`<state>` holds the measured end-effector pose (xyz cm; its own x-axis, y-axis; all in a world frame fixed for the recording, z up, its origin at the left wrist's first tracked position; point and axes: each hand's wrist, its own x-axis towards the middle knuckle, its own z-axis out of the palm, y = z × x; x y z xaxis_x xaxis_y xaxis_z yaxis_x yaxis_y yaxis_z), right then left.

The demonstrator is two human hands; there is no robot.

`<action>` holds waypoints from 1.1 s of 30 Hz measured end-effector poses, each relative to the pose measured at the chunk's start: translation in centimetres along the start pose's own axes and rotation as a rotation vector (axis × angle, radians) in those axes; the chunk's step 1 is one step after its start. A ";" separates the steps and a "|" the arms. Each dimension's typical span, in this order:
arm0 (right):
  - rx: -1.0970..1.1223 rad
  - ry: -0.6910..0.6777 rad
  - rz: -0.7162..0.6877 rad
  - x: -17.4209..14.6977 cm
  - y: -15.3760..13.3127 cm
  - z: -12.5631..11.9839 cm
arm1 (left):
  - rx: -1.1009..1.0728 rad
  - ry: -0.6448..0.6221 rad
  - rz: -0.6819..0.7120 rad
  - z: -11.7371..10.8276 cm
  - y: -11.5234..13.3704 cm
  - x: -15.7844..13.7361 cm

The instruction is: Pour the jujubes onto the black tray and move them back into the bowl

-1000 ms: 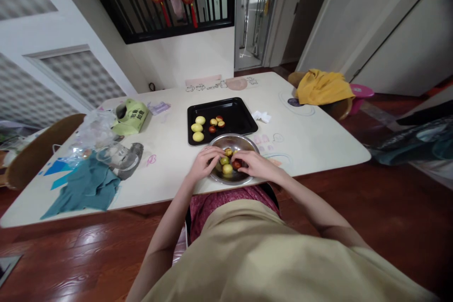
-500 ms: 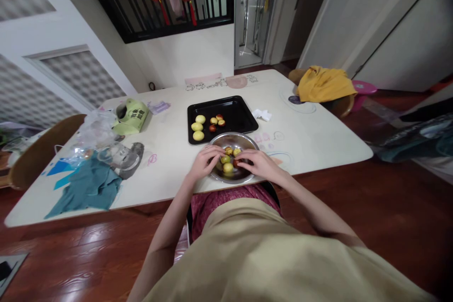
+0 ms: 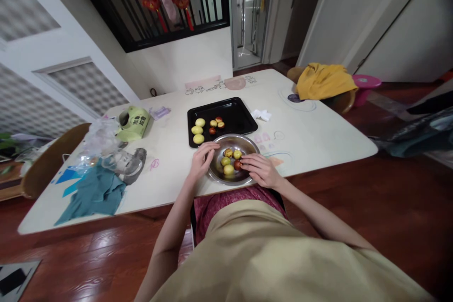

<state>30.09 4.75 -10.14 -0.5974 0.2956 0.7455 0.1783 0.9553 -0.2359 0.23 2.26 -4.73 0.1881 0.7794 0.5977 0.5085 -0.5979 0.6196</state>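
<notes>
A shiny metal bowl (image 3: 231, 183) stands at the table's near edge with several small round fruits in it. They look like jujubes: yellow-green ones (image 3: 228, 170), a red-brown one (image 3: 237, 164) and a mottled one (image 3: 228, 153). At the left rim, my left hand (image 3: 203, 159) has its fingers stretched over the edge, holding no fruit. My right hand (image 3: 261, 170) lies over the right rim, fingers extended, with the tips close to the red-brown fruit; whether they touch it is unclear. Behind the bowl, a black tray (image 3: 235, 115) carries yellow fruits (image 3: 197, 130) and smaller red-and-yellow fruits (image 3: 213, 123).
White tissue (image 3: 262, 114) lies right of the tray on the white table (image 3: 318, 137). On the left are a green printed bag (image 3: 134, 122), clear plastic packaging (image 3: 102, 137) and a teal cloth (image 3: 94, 193). A yellow cloth (image 3: 323, 82) drapes a chair at the far right.
Both hands have drawn outward from the fruits in the bowl to its rims, the left one leftward and the right one rightward. The fruits have barely moved. The view has shifted slightly.
</notes>
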 end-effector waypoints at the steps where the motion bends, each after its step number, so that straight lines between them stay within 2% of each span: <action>1: -0.009 0.007 -0.004 0.0 0.1 0.2 | 0.026 0.045 -0.018 -0.2 -0.3 0.4; 4: -0.038 0.030 -0.019 0.1 0.2 0.5 | 0.144 0.137 -0.049 -0.7 -1.6 2.3; 6: -0.048 0.033 -0.021 0.0 0.3 0.6 | 0.238 0.123 -0.050 -0.9 -2.7 4.0; 12: -0.043 0.029 -0.021 -0.2 0.6 0.9 | 0.447 -0.113 -0.096 -0.4 -6.3 8.5; 15: -0.050 0.031 -0.031 -0.1 0.5 0.9 | 0.495 -0.197 -0.131 0.1 -7.6 9.3; 19: -0.083 0.032 -0.043 0.2 0.3 0.9 | 0.494 -0.242 -0.142 0.5 -8.6 9.2; 22: -0.106 0.048 -0.051 0.2 0.2 0.8 | 0.478 -0.252 -0.140 0.5 -8.9 9.1; 26: -0.086 0.036 -0.025 0.0 0.2 0.8 | 0.405 -0.197 -0.144 0.2 -8.5 8.9; 29: -0.100 0.026 -0.012 0.1 0.1 0.7 | 0.322 -0.108 -0.118 -0.3 -7.4 8.5; 33: -0.149 0.052 -0.043 0.2 -0.1 0.7 | 0.229 0.045 -0.088 -1.0 -4.6 7.0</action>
<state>29.41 4.70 -10.33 -0.5661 0.2505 0.7853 0.2695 0.9566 -0.1109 -1.61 10.34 -2.89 0.0998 0.8143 0.5718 0.6994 -0.4662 0.5418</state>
